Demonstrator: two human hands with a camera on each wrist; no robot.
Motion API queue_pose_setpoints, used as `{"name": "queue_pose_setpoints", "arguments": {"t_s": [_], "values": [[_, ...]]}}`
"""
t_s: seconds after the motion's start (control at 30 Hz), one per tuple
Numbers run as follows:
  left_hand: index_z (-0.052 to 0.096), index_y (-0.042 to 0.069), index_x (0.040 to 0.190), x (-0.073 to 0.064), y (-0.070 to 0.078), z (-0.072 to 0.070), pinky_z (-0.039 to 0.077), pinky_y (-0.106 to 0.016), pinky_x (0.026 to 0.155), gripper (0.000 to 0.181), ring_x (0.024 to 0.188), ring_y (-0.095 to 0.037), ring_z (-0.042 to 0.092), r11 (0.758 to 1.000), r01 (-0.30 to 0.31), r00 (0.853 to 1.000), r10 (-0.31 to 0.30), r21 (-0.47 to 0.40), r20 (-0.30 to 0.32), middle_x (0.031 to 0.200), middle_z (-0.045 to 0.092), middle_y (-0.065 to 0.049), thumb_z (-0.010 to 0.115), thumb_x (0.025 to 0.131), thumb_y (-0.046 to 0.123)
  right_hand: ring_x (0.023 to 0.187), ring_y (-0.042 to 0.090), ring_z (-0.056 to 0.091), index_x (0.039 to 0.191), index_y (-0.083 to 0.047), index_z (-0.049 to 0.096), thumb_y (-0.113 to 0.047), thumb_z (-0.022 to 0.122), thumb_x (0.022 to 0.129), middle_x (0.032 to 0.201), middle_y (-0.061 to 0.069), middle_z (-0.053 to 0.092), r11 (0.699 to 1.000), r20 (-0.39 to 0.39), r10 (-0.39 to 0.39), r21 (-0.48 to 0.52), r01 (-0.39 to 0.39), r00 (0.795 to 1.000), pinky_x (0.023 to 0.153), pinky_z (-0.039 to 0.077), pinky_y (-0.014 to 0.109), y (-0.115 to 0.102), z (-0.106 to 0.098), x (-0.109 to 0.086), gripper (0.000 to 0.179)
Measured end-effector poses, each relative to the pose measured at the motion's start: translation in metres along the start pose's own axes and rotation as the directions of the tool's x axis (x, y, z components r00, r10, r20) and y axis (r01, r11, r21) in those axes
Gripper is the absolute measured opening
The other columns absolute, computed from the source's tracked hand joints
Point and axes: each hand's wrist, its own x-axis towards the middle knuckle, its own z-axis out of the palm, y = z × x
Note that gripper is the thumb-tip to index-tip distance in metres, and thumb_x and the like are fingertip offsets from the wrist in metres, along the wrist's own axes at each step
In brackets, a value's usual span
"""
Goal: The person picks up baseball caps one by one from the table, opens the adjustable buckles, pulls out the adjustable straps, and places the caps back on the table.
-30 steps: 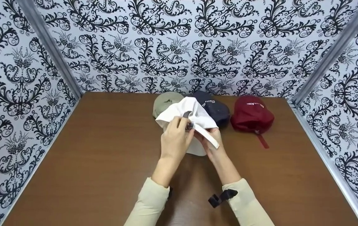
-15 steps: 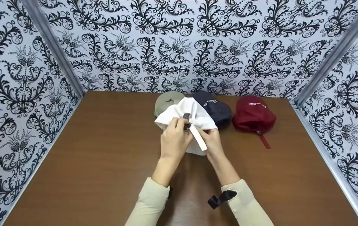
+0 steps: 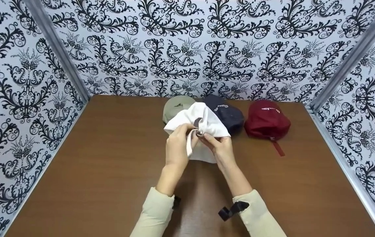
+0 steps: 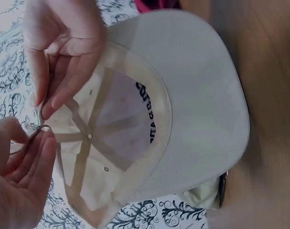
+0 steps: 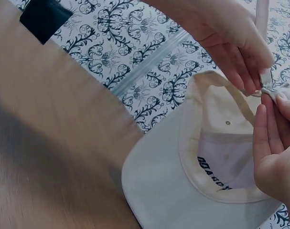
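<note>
A white baseball cap [image 3: 209, 117] is held up over the table with its back strap [image 3: 189, 146] toward me. Its underside shows in the left wrist view, with the pale brim [image 4: 202, 90] pointing down to the table. My left hand [image 3: 175, 149] pinches the strap beside the metal buckle [image 5: 265, 78]. On the other side of the buckle, my right hand [image 3: 224, 152] pinches the strap end of the cap between thumb and fingers. The strap's loose tail hangs down by my left hand. Dark lettering [image 4: 147, 107] shows inside the crown.
Behind the white cap stand a khaki cap [image 3: 176, 103] and a navy cap [image 3: 228, 115], both partly hidden. A red cap [image 3: 266, 120] with its strap hanging out sits to the right. Patterned walls [image 3: 187, 49] enclose the brown table [image 3: 115, 148].
The strap's loose tail has swung from lower right over to the left, beside my left hand. My right fingers have come up to the buckle. The other caps have not moved.
</note>
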Motion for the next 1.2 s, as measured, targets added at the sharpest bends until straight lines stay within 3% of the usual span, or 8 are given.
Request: {"name": "queue_pose_setpoints", "arguments": {"t_s": [0.17,0.33,0.4,0.53,0.67,0.8,0.9,1.2], "values": [[0.067,0.012,0.108,0.0,-0.002,-0.002,0.059,-0.021,0.076,0.025,0.09,-0.012,0.07,0.999,0.0,0.996,0.004,-0.046,0.093,0.107,0.068,-0.002,0.074,0.085,0.004,0.081,0.008,0.066,0.1,-0.003,0.063,0.0,0.071,0.086,0.089,0.0,0.068,0.994,-0.066,-0.05,-0.098,0.044,0.997,0.073,0.057,0.021,0.003,-0.005,0.003,0.017],[0.067,0.014,0.112,0.001,-0.005,-0.003,0.059,-0.026,0.078,0.03,0.097,-0.015,0.069,0.998,-0.063,0.993,0.062,0.007,0.104,0.116,0.062,-0.002,0.077,0.084,0.005,0.086,0.015,0.069,0.108,0.001,0.062,-0.005,0.081,0.081,0.096,0.009,0.069,0.994,0.027,-0.066,0.085,0.064,0.997,0.076,0.06,0.028,0.022,-0.028,0.018,0.034],[0.068,0.015,0.11,0.001,-0.006,-0.003,0.059,-0.03,0.079,0.03,0.1,-0.016,0.068,0.995,-0.09,0.993,0.085,0.048,0.086,0.118,0.063,-0.001,0.077,0.084,0.006,0.085,0.017,0.071,0.107,0.0,0.061,-0.003,0.081,0.08,0.095,0.011,0.068,0.985,0.046,-0.031,0.173,0.023,0.998,0.076,0.061,0.03,0.02,-0.027,0.017,0.034],[0.069,0.018,0.106,0.002,-0.01,0.001,0.056,-0.034,0.084,0.028,0.106,-0.02,0.063,0.973,-0.175,0.985,0.172,0.149,0.033,0.118,0.063,0.001,0.078,0.081,0.009,0.08,0.014,0.071,0.097,-0.005,0.062,0.004,0.07,0.087,0.088,0.006,0.068,0.983,-0.015,0.056,0.174,-0.053,0.998,0.072,0.061,0.028,-0.002,-0.006,0.001,0.016],[0.069,0.018,0.104,0.003,-0.015,0.007,0.05,-0.038,0.095,0.028,0.113,-0.024,0.058,0.946,-0.243,0.966,0.257,0.214,-0.039,0.121,0.063,-0.002,0.078,0.078,0.01,0.076,0.014,0.072,0.093,-0.01,0.065,0.009,0.057,0.093,0.085,0.004,0.071,0.98,-0.009,0.107,0.168,-0.104,0.994,0.072,0.061,0.027,-0.009,-0.002,-0.004,0.02],[0.07,0.016,0.102,0.003,-0.02,0.011,0.045,-0.039,0.108,0.025,0.123,-0.027,0.056,0.939,-0.28,0.949,0.303,0.201,-0.093,0.129,0.062,-0.005,0.077,0.079,0.009,0.075,0.016,0.073,0.094,-0.012,0.065,-0.007,0.078,0.075,0.084,0.005,0.073,0.975,0.037,0.112,0.189,-0.117,0.993,0.073,0.061,0.027,-0.012,-0.002,-0.007,0.023],[0.072,0.015,0.1,0.003,-0.022,0.012,0.045,-0.042,0.111,0.023,0.127,-0.03,0.057,0.936,-0.304,0.938,0.327,0.18,-0.118,0.133,0.063,-0.006,0.077,0.079,0.008,0.076,0.015,0.073,0.096,-0.01,0.064,-0.022,0.08,0.066,0.083,0.005,0.073,0.971,0.082,0.103,0.208,-0.118,0.991,0.075,0.061,0.027,-0.011,-0.005,-0.009,0.035],[0.076,0.014,0.101,0.005,-0.019,0.011,0.042,-0.047,0.114,0.015,0.127,-0.027,0.06,0.938,-0.323,0.927,0.34,0.123,-0.159,0.132,0.067,-0.004,0.075,0.086,0.012,0.084,0.017,0.073,0.099,-0.006,0.061,-0.008,0.073,0.088,0.089,0.006,0.074,0.967,0.183,0.072,0.228,-0.114,0.98,0.082,0.06,0.028,-0.012,-0.01,-0.011,0.016]]}}
